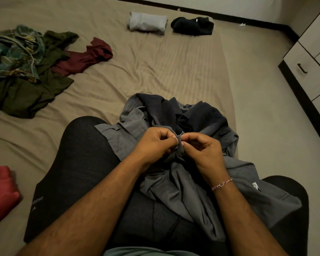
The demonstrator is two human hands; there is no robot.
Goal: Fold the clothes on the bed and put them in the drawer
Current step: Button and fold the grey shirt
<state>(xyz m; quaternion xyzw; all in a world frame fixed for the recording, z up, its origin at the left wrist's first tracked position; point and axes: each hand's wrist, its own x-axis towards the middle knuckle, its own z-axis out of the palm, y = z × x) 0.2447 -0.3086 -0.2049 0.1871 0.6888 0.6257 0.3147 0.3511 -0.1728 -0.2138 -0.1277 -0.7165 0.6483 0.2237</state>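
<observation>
The grey shirt (183,163) lies bunched across the person's lap at the bed's (155,71) edge. The left hand (153,143) and right hand (203,150) pinch 1 small fold, possibly a button. Light, limp cloth; hold seams or shoulders.

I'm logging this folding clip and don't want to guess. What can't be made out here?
All head view:
- What both hands, left hand and right hand, pinch on the grey shirt: hidden by fingertips and bunched cloth.
- Plaid garment: cut off by the left edge.
- Red cloth: cut off by the left edge, type unclear.
- Drawer: closed, cut off by the right edge.
- Tag on the black folded garment: too small.
</observation>
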